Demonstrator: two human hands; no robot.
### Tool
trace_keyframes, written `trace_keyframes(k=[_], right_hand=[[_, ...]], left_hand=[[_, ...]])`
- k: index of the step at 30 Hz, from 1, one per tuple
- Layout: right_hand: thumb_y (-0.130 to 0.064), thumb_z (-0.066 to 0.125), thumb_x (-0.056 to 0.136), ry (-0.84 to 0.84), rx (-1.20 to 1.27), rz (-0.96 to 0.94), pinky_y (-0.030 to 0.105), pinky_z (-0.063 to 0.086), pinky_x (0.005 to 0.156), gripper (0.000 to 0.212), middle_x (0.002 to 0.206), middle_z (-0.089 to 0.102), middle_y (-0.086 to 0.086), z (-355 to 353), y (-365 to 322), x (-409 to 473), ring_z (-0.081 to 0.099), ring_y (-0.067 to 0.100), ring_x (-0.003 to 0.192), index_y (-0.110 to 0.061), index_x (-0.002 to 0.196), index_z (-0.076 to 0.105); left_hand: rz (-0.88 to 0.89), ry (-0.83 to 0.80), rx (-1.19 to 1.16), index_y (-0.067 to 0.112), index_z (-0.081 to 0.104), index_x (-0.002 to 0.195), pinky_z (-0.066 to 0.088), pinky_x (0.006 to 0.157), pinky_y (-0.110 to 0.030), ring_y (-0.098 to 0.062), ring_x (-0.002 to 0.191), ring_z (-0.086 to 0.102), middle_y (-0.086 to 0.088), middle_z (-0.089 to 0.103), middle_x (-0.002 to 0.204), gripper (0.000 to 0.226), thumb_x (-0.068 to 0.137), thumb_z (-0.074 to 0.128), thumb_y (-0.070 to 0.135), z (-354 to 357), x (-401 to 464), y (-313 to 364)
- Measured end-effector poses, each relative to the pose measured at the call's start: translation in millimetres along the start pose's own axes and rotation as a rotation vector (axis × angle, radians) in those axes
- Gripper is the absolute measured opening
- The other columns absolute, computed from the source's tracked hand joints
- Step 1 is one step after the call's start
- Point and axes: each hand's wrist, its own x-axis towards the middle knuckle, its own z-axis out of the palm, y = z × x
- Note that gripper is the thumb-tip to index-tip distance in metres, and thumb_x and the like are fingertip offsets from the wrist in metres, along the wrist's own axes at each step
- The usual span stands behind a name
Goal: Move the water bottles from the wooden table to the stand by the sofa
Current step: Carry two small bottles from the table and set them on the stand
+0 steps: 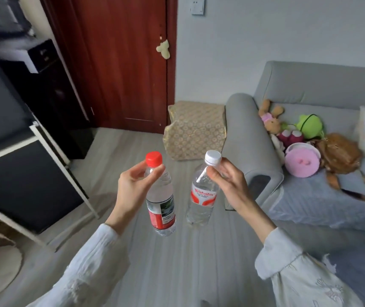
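From the head view, I saw my left hand (pixel 130 187) clenched around the neck of the red-capped bottle (pixel 160 200), its fingers (pixel 139 171) pinched just under the cap. My right hand (pixel 230 185) gripped the white-capped bottle (pixel 201 196) the same way — fingers closed on the neck below the cap. Both bottles hung in the air above the grey floor (pixel 177 262), near each other but apart, each tilted slightly. Ahead stood the patterned stand (pixel 196 129), touching the arm of the grey sofa (pixel 310 85) and set in front of a red-brown door (pixel 121 63). Soft toys (pixel 287 127) and a brown bag (pixel 341 154) lay on the sofa seat.
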Motion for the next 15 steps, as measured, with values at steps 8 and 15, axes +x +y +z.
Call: trace_keyframes(k=[8,15], right_hand=[[-0.035,0.061,0.082,-0.019,-0.059,0.073,0.021,0.042,0.082,0.006,0.088,0.066,-0.021,-52.1,55.3,165.9,0.059,-0.001,0.096,-0.039,0.085,0.061],[-0.042,0.063,0.078,-0.074,-0.132,0.053,0.021,0.041,0.083,0.015,0.099,0.063,-0.02,-109.3,81.8,337.2,0.056,0.0,0.104,-0.041,0.092,0.058]], left_hand=[[-0.072,-0.035,0.015,0.016,0.068,0.083,0.038,0.069,-0.035,-0.013,0.075,0.045,-0.005,0.052,0.075,0.043,0.07,0.064,0.056,64.7,176.1,-38.6],[-0.091,0.015,0.013,0.023,0.071,0.08,0.036,0.067,-0.034,-0.012,0.072,0.042,-0.004,0.051,0.073,0.026,0.072,0.069,0.048,122.0,337.5,-40.5]])
